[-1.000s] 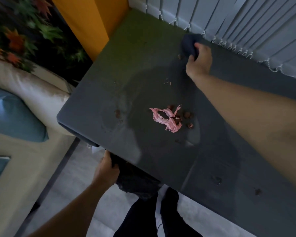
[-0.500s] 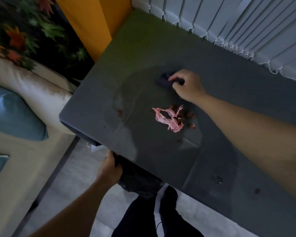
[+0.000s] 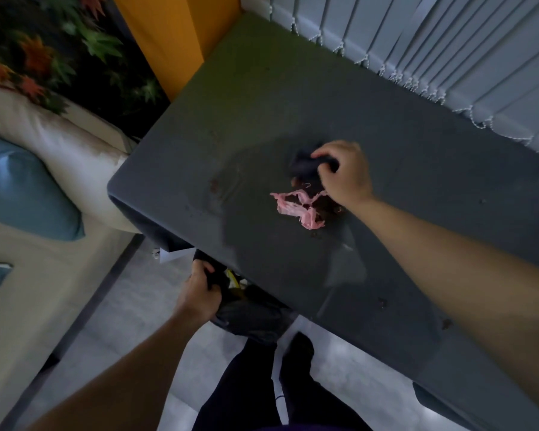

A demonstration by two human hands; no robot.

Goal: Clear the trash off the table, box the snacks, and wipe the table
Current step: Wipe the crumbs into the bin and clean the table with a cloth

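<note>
Near the middle of the worktop (image 3: 262, 104), the right hand (image 3: 344, 174) is bunched over a dark cloth (image 3: 305, 163). Its fingers curl round the cloth and hold it down on the surface. Just on the near side of that hand lies a crumpled pink wrapper (image 3: 296, 206), with brown crumbs (image 3: 327, 209) gathered against its right end, close to the wrist. The cloth and the wrapper sit close together; whether they touch I cannot tell.

Down at the near edge, the left hand (image 3: 199, 293) is closed tight on the rim of a black bag (image 3: 249, 312). It holds the bag below the level of the worktop, with the mouth tucked partly under the edge. Something yellow shows just inside.

Between the wrapper and that near edge runs a bare stretch of dark surface. More open surface lies to the left, up to the rounded near-left corner. Lone specks of crumb dot the surface left of the wrapper and further along to the right, near the forearm.

Beyond the hands, the far edge of the worktop runs right up against pale vertical blinds (image 3: 448, 57), and its far-left end meets an orange panel (image 3: 175, 35). The rounded corner juts toward a cream sofa (image 3: 59, 144) carrying a blue cushion (image 3: 22, 194), leaving a narrow strip of grey floor (image 3: 131, 306) between them. The person's dark-clad legs (image 3: 246, 384) stand close to the near edge, beside the bag.
</note>
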